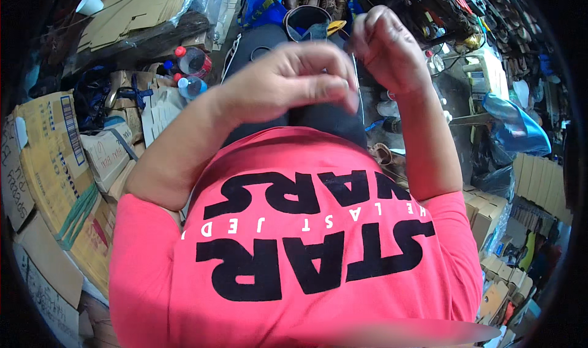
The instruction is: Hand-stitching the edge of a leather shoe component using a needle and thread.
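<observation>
My left hand (294, 81) is raised in front of my chest, fingers curled together and pinched on a thin pale thread (359, 94) that runs down from between both hands. My right hand (386, 48) is held just beyond it, fingers bunched on the upper end of the same thread. The two hands almost touch. Below them lie my dark trousers (318, 118) and red shirt (306, 244). A dark piece of leather-like material (306, 23) shows past the hands; what the thread is attached to is hidden.
Flattened cardboard boxes (55, 164) pile up on the left, with plastic bottles (190, 72) beside them. A blue bag (263, 2) lies ahead. Cluttered shelves of tools and shoes (484, 23) fill the right, with a blue plastic bag (517, 124) and small boxes (490, 219) below.
</observation>
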The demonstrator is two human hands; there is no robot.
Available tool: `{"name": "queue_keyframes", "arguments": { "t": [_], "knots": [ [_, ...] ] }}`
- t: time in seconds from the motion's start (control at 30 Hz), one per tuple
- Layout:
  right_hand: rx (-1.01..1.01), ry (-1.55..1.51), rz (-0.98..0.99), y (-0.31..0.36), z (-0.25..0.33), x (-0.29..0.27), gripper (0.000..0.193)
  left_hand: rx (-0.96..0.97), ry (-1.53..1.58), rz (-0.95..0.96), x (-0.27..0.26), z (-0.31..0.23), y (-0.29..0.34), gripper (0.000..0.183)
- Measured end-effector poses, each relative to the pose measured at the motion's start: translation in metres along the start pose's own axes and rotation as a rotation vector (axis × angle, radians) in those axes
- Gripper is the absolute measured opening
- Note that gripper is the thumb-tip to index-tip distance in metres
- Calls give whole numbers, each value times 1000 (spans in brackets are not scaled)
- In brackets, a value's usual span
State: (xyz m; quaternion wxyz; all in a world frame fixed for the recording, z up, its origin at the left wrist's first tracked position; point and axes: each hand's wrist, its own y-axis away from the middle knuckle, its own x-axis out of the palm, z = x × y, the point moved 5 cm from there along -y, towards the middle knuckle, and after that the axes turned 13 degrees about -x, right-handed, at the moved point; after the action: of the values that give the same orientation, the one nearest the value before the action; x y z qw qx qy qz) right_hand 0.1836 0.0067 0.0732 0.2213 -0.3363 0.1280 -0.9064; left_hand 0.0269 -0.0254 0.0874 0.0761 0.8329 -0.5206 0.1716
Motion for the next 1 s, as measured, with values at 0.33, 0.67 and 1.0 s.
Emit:
{"name": "queue_keyframes", "arguments": {
  "t": [0.33, 0.67, 1.0],
  "knots": [
    [952, 1836, -129, 215, 123, -178, 21, -725, -1685, -1282, -184, -98, 218, 23],
    [532, 1263, -224, 124, 25, -105, 21, -179, -1274, -749, -102, -7, 53, 37],
    [294, 1331, 194, 36, -27, -71, 14, -255, -1306, -217, -88, 63, -64, 25]
  ]
}}
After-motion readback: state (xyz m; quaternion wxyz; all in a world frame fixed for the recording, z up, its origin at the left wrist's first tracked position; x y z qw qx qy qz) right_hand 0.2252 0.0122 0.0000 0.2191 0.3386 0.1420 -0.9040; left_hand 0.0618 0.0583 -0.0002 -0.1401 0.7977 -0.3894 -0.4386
